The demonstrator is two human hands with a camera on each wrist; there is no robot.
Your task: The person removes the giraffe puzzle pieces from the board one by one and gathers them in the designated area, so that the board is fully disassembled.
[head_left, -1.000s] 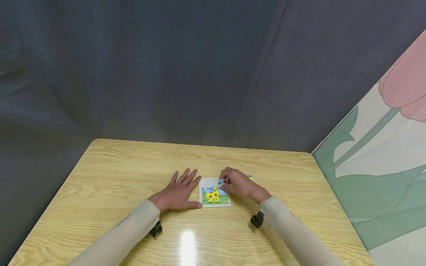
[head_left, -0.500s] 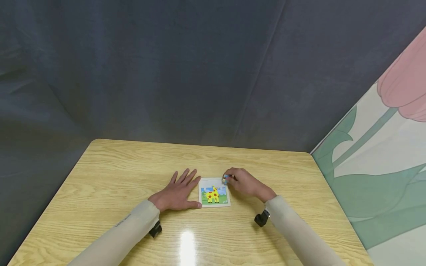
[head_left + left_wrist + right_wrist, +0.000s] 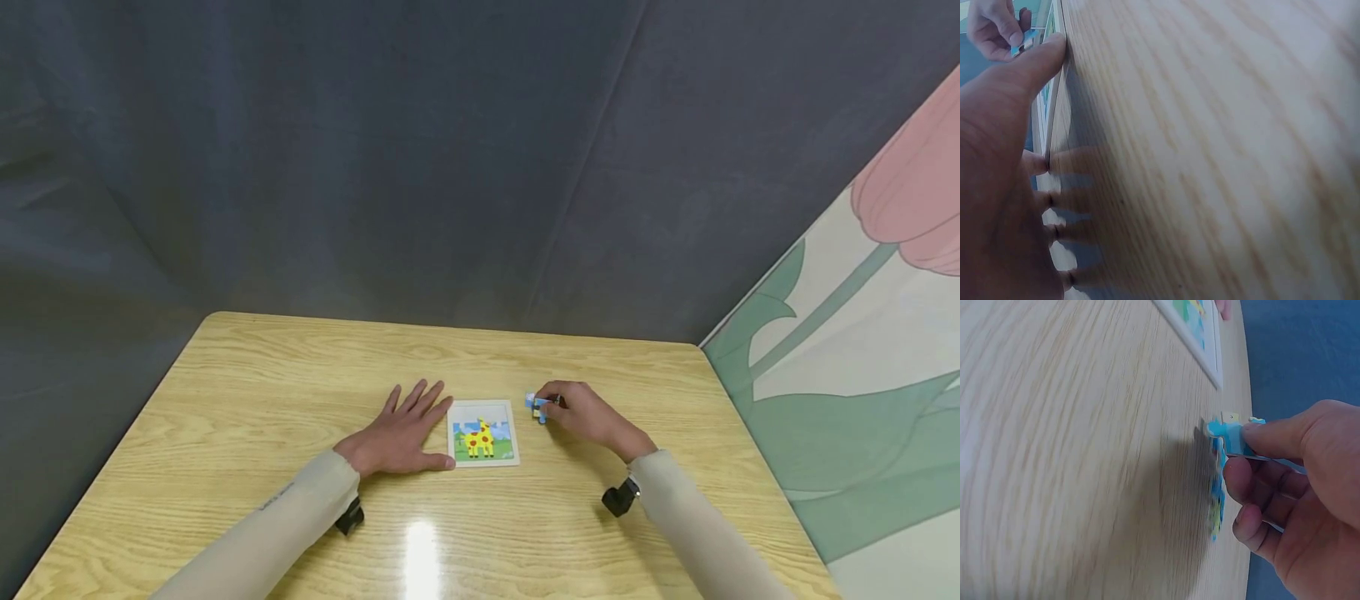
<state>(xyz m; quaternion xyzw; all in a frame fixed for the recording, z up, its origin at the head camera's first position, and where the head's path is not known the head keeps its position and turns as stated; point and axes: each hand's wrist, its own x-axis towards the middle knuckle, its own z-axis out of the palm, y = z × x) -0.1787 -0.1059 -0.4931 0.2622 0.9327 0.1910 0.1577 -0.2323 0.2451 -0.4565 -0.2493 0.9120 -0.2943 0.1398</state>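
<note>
My right hand (image 3: 588,414) pinches a blue jigsaw piece (image 3: 1235,439) between thumb and fingers, just above the table to the right of the puzzle tray (image 3: 487,465). Under that hand, in the right wrist view, more loose pieces (image 3: 1216,519) lie on the table, coloured blue and yellow and partly hidden. The white-framed tray holds a picture of a yellow giraffe (image 3: 478,442) with red spots; its upper strip shows bare white. My left hand (image 3: 397,433) lies spread on the table, its thumb touching the tray's lower left corner.
The wooden table (image 3: 300,358) reaches to a dark curtain (image 3: 375,167) at the back. A flower-patterned cloth (image 3: 862,375) hangs along the right side. Light glares off the table near its front.
My right hand has moved right, away from the tray's upper right corner to the loose pieces beside it, carrying the jigsaw piece. The left hand has stayed put.
</note>
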